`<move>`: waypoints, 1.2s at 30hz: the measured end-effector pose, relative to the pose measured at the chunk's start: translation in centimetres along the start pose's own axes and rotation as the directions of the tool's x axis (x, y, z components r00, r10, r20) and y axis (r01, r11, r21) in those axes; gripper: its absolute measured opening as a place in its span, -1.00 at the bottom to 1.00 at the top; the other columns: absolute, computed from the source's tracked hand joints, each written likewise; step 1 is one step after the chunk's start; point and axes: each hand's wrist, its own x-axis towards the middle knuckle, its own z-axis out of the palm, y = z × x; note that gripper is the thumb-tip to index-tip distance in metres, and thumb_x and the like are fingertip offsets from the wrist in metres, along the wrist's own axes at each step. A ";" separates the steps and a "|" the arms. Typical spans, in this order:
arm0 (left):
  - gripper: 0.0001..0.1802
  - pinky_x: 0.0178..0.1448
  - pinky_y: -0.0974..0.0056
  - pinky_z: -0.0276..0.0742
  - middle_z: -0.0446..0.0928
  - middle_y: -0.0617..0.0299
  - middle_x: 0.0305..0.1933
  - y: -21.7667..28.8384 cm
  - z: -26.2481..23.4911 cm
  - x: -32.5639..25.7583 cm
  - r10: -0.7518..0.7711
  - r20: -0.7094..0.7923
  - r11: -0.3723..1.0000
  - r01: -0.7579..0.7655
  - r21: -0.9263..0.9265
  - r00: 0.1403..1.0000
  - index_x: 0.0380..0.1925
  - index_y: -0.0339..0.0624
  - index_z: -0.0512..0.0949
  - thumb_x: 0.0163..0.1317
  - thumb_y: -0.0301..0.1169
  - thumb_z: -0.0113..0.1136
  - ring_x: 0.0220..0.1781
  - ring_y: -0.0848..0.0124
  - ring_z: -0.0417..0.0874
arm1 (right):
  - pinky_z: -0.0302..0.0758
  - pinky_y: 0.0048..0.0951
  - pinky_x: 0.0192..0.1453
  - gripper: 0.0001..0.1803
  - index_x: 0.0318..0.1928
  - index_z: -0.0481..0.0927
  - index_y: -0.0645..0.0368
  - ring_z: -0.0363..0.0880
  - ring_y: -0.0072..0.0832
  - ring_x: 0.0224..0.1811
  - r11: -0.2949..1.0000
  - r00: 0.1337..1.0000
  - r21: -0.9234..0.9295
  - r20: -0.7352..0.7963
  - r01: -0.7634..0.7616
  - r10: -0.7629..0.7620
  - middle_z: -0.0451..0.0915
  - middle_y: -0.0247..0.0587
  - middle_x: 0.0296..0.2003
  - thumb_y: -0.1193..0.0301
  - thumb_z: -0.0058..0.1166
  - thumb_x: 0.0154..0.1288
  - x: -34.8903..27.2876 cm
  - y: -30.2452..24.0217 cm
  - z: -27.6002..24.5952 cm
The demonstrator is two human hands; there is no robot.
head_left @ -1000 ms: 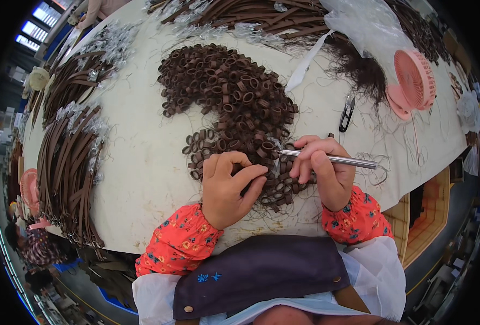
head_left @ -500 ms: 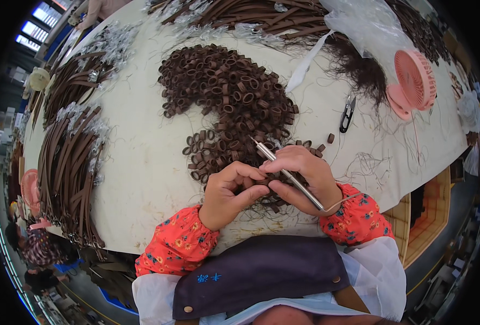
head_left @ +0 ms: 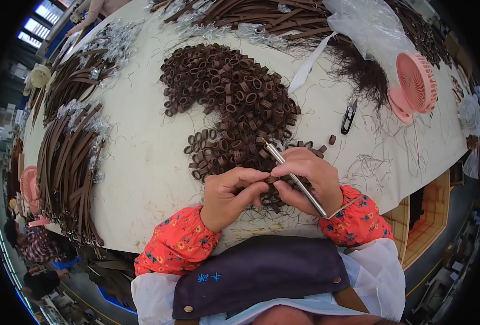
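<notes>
Now, left hand (head_left: 226, 194): thumb and fingers pinched on what seems a brown loop (head_left: 271, 180), largely hidden between both hands' fingertips.
Right hand (head_left: 317, 174): gripping a metal pen-shaped tool (head_left: 298, 183), its tip pointing away toward the pile.
Loop pile (head_left: 229, 89): heaped on the table (head_left: 137, 179) just beyond the hands — one single loop (head_left: 332, 140) lies apart, to its right.
Progress: one piece apparently in hand, unfinished; which piled loops are done or left — cannot tell.
</notes>
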 end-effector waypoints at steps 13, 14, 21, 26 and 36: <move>-0.90 -0.34 0.46 0.49 0.62 0.13 -0.21 -0.5 0.7 0.0 0.037 0.013 0.991 -0.035 -0.128 0.999 -0.14 -0.32 0.44 0.37 -0.58 0.04 -0.34 0.54 0.62 | 0.55 -0.20 -0.02 -0.64 -0.16 0.54 0.11 0.59 -0.14 -0.26 1.000 0.999 -0.013 0.033 0.020 -0.020 0.60 -0.18 -0.35 0.62 0.26 -0.03 0.3 -0.2 0.0; -0.90 -0.35 0.47 0.47 0.61 0.15 -0.23 -0.6 0.7 0.1 0.051 0.018 0.993 -0.048 -0.112 0.999 -0.13 -0.32 0.41 0.39 -0.56 0.01 -0.35 0.55 0.61 | 0.55 -0.22 -0.03 -0.64 -0.16 0.54 0.10 0.59 -0.15 -0.26 1.000 0.999 -0.018 0.045 0.025 -0.025 0.60 -0.18 -0.34 0.61 0.26 -0.03 0.3 -0.1 -0.1; -0.92 -0.31 0.48 0.47 0.55 0.15 -0.21 -1.3 0.4 0.1 0.094 0.002 0.995 -0.094 0.020 0.996 -0.12 -0.27 0.34 0.44 -0.53 -0.08 -0.36 0.55 0.57 | 0.53 -0.33 -0.01 -0.73 -0.05 0.51 0.13 0.59 -0.24 -0.20 0.995 0.991 0.022 0.099 -0.096 0.094 0.60 -0.16 -0.28 0.48 0.17 0.22 0.2 -0.1 0.0; -0.91 -0.29 0.48 0.50 0.55 0.09 -0.16 -1.6 0.1 0.0 0.110 -0.015 0.986 -0.108 0.125 0.994 -0.11 -0.30 0.33 0.44 -0.55 -0.10 -0.34 0.55 0.56 | 0.52 -0.37 0.03 -0.73 0.03 0.45 0.29 0.60 -0.45 -0.17 0.676 0.897 0.608 0.155 -0.417 0.414 0.60 -0.12 -0.27 0.36 -0.08 0.47 0.0 -1.0 -0.9; -0.91 -0.29 0.48 0.48 0.56 0.08 -0.18 -1.2 0.1 0.0 0.132 0.020 0.966 -0.134 0.219 0.991 -0.12 -0.32 0.33 0.43 -0.56 -0.09 -0.37 0.57 0.53 | 0.21 -0.26 0.37 -0.73 -0.16 0.52 0.25 0.61 -0.56 -0.37 0.665 0.894 0.599 0.263 -0.447 0.364 0.53 -0.38 -0.60 0.33 -0.19 0.51 -0.1 -0.4 -1.4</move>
